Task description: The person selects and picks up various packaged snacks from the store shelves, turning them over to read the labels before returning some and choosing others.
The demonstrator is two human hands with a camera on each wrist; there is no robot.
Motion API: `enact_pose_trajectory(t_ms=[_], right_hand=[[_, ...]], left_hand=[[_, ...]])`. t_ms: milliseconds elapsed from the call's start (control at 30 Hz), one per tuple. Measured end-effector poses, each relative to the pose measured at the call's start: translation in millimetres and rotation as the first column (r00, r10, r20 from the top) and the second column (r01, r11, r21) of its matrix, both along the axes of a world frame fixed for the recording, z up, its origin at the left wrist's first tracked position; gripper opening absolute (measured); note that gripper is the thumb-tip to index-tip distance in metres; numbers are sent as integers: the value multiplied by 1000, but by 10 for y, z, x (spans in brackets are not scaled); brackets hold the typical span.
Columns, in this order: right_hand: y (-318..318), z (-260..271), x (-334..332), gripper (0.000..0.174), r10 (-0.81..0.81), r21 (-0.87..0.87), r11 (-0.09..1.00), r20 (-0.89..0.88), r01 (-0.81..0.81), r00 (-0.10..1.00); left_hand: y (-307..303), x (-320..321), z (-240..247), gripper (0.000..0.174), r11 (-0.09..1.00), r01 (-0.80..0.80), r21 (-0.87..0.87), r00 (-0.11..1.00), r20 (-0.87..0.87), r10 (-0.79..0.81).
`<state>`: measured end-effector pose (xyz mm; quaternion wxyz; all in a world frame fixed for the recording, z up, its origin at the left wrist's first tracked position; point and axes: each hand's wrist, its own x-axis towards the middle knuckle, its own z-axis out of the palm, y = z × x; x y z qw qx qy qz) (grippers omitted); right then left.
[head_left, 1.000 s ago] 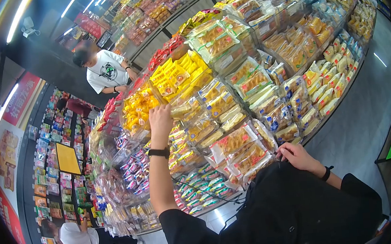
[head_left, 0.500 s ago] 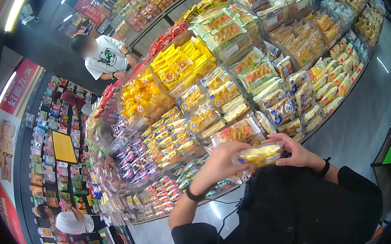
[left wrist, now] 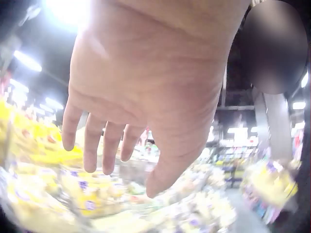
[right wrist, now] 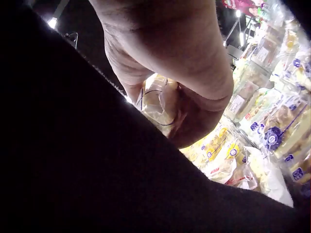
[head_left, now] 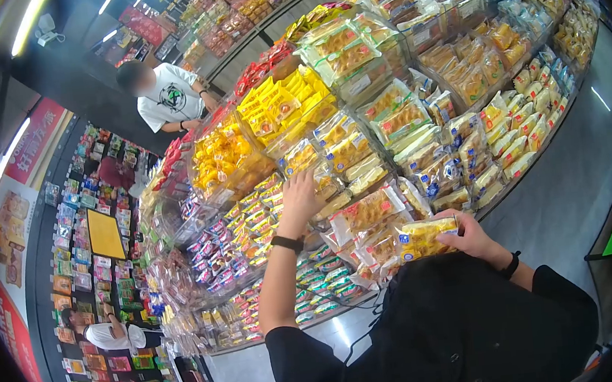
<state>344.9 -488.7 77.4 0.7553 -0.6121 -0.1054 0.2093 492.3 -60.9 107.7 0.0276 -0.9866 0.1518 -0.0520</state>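
In the head view my right hand [head_left: 475,238] pinches a clear, yellow-filled bread pack [head_left: 418,240] with a blue mark, thumb on its front, close to my body. The right wrist view shows that hand [right wrist: 170,53] curled round clear wrapping [right wrist: 158,99]. My left hand [head_left: 301,197] reaches over blue-marked packs [head_left: 301,156] in the middle of the display; its fingertips are hard to make out there. From the left wrist, the hand [left wrist: 146,82] has its fingers spread and extended downward, holding nothing, above yellow and blue-marked packs [left wrist: 92,194].
Clear bins of yellow packets [head_left: 284,105] and orange-yellow packets [head_left: 223,158] lie beyond my left hand. White-wrapped pastries [head_left: 367,214] are stacked near my body. A person in a white shirt [head_left: 168,97] stands behind the display; shelves [head_left: 109,283] line the left.
A second ago my left hand was farther off, by the yellow packets. Half a second ago both hands held a pack near my body; my left hand has since let go and reached back over the display.
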Motion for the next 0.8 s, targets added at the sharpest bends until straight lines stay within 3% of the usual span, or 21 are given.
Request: enact_pose_trajectory(t_ms=[100, 233, 367, 500, 600, 733, 800], right_hand=[[-22, 53, -49, 43, -1, 10, 1000, 9, 1, 1000], [-88, 25, -89, 43, -53, 29, 998, -8, 53, 999], [-137, -49, -94, 43, -110, 35, 993, -16, 111, 994], [-152, -27, -86, 43, -126, 24, 992, 9, 126, 992], [-173, 47, -101, 43, -132, -16, 991, 15, 133, 991], [-199, -17, -137, 43, -160, -22, 987, 12, 161, 987], [-202, -89, -135, 43, -183, -37, 982, 15, 183, 983]], left_hand=[[133, 166, -244, 99, 991, -102, 83, 986, -122, 112], [193, 297, -112, 95, 973, -229, -39, 924, -323, 205], [414, 337, 42, 92, 992, -31, 119, 999, -11, 33], [519, 454, 155, 89, 992, 83, 99, 996, 37, -87], [480, 390, 311, 87, 996, 53, 71, 999, -9, -52], [452, 253, 497, 77, 988, -25, -153, 995, -104, 9], [486, 271, 512, 82, 992, 35, -121, 999, 3, -35]])
